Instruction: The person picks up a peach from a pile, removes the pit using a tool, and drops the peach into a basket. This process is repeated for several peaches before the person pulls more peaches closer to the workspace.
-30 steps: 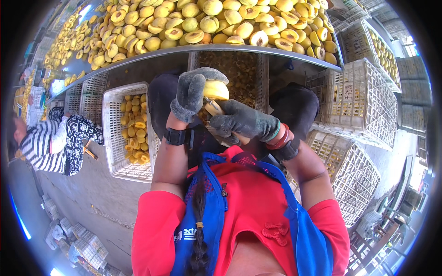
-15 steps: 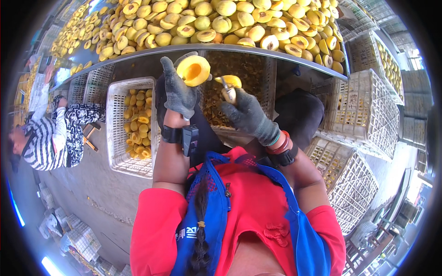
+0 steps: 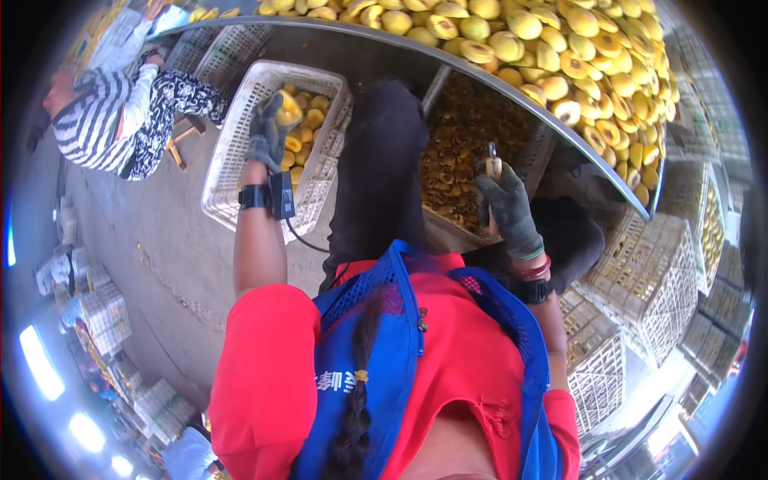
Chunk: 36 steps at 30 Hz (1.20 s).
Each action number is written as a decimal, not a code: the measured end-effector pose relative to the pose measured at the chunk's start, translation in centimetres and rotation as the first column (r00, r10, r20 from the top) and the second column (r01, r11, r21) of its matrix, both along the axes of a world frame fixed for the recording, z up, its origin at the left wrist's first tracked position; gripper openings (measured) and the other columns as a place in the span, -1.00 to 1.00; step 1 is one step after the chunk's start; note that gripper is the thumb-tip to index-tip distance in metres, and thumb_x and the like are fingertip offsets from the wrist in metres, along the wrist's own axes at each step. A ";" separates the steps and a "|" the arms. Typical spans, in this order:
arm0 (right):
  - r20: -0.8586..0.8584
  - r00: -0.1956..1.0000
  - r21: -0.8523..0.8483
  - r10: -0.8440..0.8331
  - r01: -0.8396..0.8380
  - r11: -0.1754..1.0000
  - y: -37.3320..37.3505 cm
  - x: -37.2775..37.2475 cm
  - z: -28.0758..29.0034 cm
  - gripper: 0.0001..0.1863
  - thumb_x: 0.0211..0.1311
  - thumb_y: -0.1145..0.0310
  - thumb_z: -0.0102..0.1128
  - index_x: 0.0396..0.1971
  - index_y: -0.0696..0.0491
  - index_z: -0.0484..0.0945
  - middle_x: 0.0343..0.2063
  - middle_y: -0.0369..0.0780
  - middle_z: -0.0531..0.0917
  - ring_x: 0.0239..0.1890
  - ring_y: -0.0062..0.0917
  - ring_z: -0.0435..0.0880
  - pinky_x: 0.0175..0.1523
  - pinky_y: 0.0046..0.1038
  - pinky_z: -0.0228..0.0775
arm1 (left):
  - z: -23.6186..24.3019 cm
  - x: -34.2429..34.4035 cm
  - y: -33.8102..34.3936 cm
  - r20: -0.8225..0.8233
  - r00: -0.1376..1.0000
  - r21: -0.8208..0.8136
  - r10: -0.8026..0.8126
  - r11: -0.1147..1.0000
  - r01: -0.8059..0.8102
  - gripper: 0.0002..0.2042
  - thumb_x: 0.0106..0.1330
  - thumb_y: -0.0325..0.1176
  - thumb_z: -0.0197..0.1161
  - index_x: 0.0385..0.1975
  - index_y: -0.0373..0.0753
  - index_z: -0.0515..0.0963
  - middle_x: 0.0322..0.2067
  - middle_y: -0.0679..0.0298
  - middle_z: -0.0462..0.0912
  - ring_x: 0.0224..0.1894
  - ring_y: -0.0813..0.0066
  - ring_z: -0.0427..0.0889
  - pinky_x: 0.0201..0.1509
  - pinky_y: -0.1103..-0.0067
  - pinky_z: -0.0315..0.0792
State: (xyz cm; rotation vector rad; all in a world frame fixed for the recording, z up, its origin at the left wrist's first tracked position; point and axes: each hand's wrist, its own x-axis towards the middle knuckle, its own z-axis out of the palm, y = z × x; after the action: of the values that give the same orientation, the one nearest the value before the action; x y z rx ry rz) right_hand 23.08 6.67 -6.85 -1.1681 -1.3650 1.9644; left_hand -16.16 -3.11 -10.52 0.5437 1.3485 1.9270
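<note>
My gloved left hand (image 3: 266,136) holds a yellow peach half (image 3: 286,110) inside the white plastic crate (image 3: 220,168) on the left, among more halves (image 3: 314,120). My gloved right hand (image 3: 506,204) is closed round the pale handle of a small metal-tipped cutting tool (image 3: 493,166), over a bin (image 3: 438,88) of brown-orange peach scraps (image 3: 452,152) between my dark-trousered legs. Above both hands runs the metal rim (image 3: 546,114) of a worktop heaped with yellow peach halves (image 3: 582,68).
A co-worker in a striped top (image 3: 96,120) sits at the upper left on a wooden stool (image 3: 178,150). Stacked plastic crates (image 3: 640,280) stand at my right, some holding fruit. More crates (image 3: 104,312) line the far left, beyond a stretch of concrete floor (image 3: 168,240).
The view has swung. My left hand has carried the peach half leftward into the white crate; my right hand has moved rightward with the tool, whose yellow piece no longer shows.
</note>
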 end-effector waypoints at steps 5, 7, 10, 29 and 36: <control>0.062 0.998 -0.069 0.018 -0.013 0.998 -0.2 -2.1 -0.9 -0.88 0.25 0.44 0.10 -0.26 0.08 0.40 -0.69 -0.37 0.40 -0.79 -0.70 0.32 -0.73 -0.63 0.13 | -18.8 -11.5 -6.2 -0.427 0.884 -0.838 -0.193 0.451 -0.306 -0.30 0.11 0.12 0.30 0.13 -0.27 0.38 0.06 0.01 0.50 0.12 0.18 0.47 0.17 0.41 0.36; 0.079 0.993 -0.099 0.084 -0.076 0.992 -0.7 -3.7 -0.1 -0.89 0.23 0.42 0.10 -0.31 0.08 0.39 -0.73 -0.36 0.38 -0.81 -0.68 0.32 -0.73 -0.60 0.13 | -23.0 -18.8 -13.5 -0.431 0.690 -0.902 -0.582 0.298 -0.311 -0.25 0.12 0.21 0.21 0.20 -0.21 0.34 0.16 0.01 0.41 0.23 0.13 0.36 0.23 0.42 0.27; 0.155 0.980 -0.043 0.121 -0.116 0.992 -0.7 -4.2 -2.0 -0.89 0.22 0.41 0.10 -0.36 0.09 0.38 -0.73 -0.36 0.39 -0.82 -0.68 0.33 -0.72 -0.58 0.14 | -26.0 -18.1 -15.7 -0.238 0.572 -0.966 -0.785 0.129 -0.226 -0.29 0.15 0.17 0.19 0.20 -0.21 0.35 0.20 0.06 0.38 0.27 0.18 0.30 0.28 0.42 0.21; 0.616 0.788 0.303 0.007 -0.246 0.921 1.4 -5.0 -7.9 -0.84 0.20 0.39 0.08 -0.28 0.14 0.46 -0.60 -0.25 0.53 -0.59 -0.60 0.51 -0.53 -0.48 0.32 | -26.3 -12.9 -0.7 0.194 0.457 -0.956 -0.868 -0.064 0.286 -0.38 0.20 -0.16 0.23 0.28 -0.06 0.23 0.18 0.12 0.41 0.22 0.16 0.38 0.26 0.42 0.26; 0.454 0.890 0.066 0.049 -0.088 0.994 0.7 -6.0 -4.8 -0.86 0.19 0.43 0.10 -0.27 0.12 0.45 -0.64 -0.31 0.48 -0.63 -0.67 0.46 -0.56 -0.54 0.30 | -23.8 -17.9 0.6 -0.226 -0.037 -0.927 -0.974 0.226 -0.298 -0.64 0.28 -0.13 0.09 0.03 -0.11 0.49 -0.04 0.09 0.58 -0.01 0.02 0.54 0.04 0.30 0.42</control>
State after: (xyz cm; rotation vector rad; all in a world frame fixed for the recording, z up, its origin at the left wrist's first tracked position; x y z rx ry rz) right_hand 17.11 7.41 -11.64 -1.6262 -1.7196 1.7197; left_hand -34.06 -2.55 -34.37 1.5830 2.1430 -0.4781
